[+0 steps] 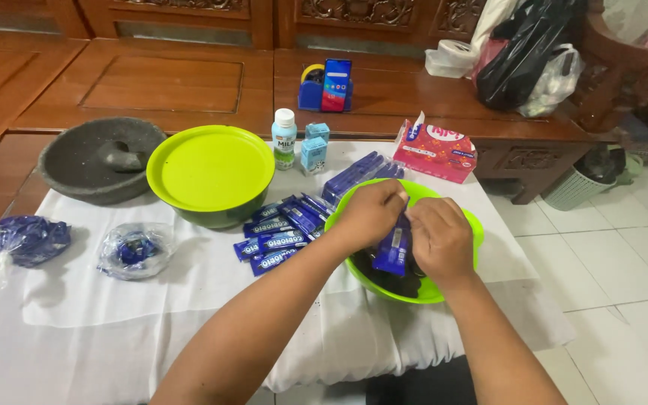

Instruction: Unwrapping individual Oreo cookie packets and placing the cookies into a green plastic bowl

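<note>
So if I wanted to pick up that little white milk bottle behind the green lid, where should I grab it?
Probably around its middle, from the front right. The milk bottle stands upright and is narrow and round, so fingers can wrap it. The lidded green bowl crowds its left and two small blue cartons stand close on its right, so come in from above them and lift straight up.

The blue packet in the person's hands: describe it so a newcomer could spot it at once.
Start at the white cloth covering the table, then find the open green bowl at its right edge. Both hands, left and right, hold one blue packet upright above it. Unlike the blue packets lying flat beside the bowl, this one is lifted off the cloth.
</note>
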